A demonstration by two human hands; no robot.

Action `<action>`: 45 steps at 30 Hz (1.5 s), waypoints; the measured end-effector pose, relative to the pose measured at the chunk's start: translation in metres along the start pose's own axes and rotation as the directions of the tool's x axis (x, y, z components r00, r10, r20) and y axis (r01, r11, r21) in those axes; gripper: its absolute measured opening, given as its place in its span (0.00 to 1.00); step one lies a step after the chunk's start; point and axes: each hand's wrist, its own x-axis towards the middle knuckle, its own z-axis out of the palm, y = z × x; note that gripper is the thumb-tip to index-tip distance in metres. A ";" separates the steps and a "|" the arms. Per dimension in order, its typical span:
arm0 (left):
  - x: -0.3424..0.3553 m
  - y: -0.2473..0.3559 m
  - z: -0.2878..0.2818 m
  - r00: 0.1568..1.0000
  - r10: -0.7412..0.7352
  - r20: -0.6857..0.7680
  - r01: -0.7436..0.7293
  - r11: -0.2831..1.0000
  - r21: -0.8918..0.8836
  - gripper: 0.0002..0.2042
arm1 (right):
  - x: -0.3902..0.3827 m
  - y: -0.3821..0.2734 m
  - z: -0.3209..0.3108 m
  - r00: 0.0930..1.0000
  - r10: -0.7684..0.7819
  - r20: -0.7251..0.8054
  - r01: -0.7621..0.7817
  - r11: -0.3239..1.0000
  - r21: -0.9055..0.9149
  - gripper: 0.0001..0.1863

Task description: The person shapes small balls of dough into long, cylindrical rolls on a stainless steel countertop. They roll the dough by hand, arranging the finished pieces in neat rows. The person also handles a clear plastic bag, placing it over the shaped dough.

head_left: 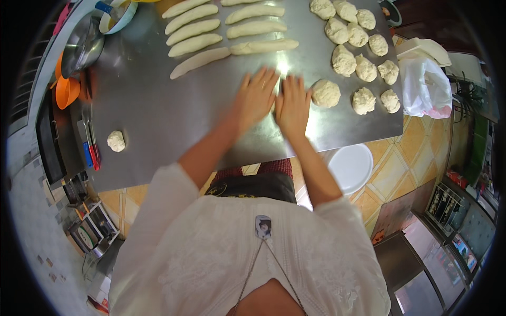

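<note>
Both of my hands lie palm down, side by side, over the metal table point(158, 121). My left hand point(256, 97) has its fingers stretched forward, just below the rolled dough strips. Close beside it, my right hand point(293, 105) also lies flat with fingers extended. Whatever may be under the palms is hidden. A round dough lump point(326, 94) sits just right of my right hand. Ahead, long dough strips lie in two columns; the nearest are a left strip point(200, 62) and a right strip point(264, 46).
Several rough dough lumps point(366, 68) fill the table's right side; a small dough ball point(116, 141) lies at left. Along the left edge are a metal bowl point(84, 45), an orange cup point(67, 92) and red- and blue-handled tools point(94, 152). A white basin point(350, 167) stands below the front edge.
</note>
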 end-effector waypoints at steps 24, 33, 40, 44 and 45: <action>-0.042 0.034 -0.001 0.986 -0.107 0.125 0.101 0.994 0.051 0.29 | -0.020 -0.020 0.004 0.992 0.079 0.097 -0.094 0.982 0.161 0.38; -0.009 -0.016 -0.005 0.996 -0.063 -0.062 0.064 0.998 0.022 0.26 | 0.019 0.012 -0.001 0.999 -0.045 0.003 0.045 0.997 -0.058 0.35; -0.100 -0.042 -0.044 0.993 -0.050 -0.108 0.021 0.967 -0.252 0.20 | -0.010 -0.028 -0.044 0.956 -0.294 -0.016 0.284 0.905 0.317 0.27; -0.108 -0.115 -0.060 0.929 -0.251 -0.272 0.225 0.966 -0.123 0.20 | 0.071 -0.097 -0.009 0.876 -0.480 -0.048 0.470 0.824 0.316 0.19; -0.107 -0.130 -0.064 0.914 -0.254 -0.317 0.242 0.967 -0.077 0.19 | 0.086 -0.101 0.010 0.871 -0.485 -0.083 0.486 0.823 0.294 0.19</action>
